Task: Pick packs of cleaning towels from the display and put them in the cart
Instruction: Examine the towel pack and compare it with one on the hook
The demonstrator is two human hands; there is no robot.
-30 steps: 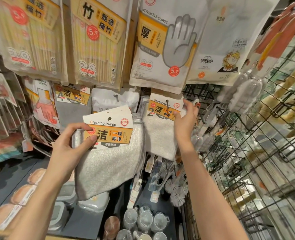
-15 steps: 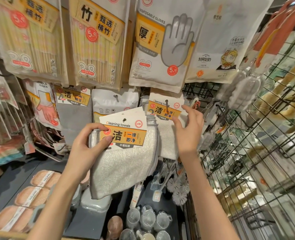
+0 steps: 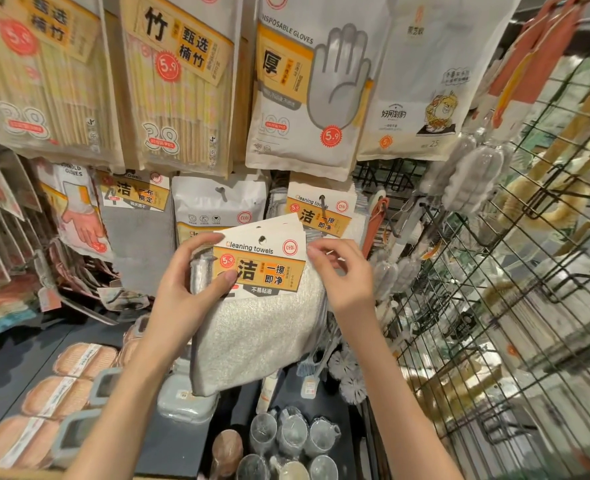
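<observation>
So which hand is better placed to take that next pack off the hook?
Right. The left hand grips the held packs, while the right hand is nearest the hanging pack.

The dark shelf (image 3: 20, 368) under the hanging display (image 3: 383, 178) bears three wrapped packs of tan pads (image 3: 56, 396) in a row at the left, a pale grey lidded box (image 3: 186, 403) beside them, wrapped clear cups (image 3: 292, 434) near the front and white brushes (image 3: 349, 375) further right.
</observation>
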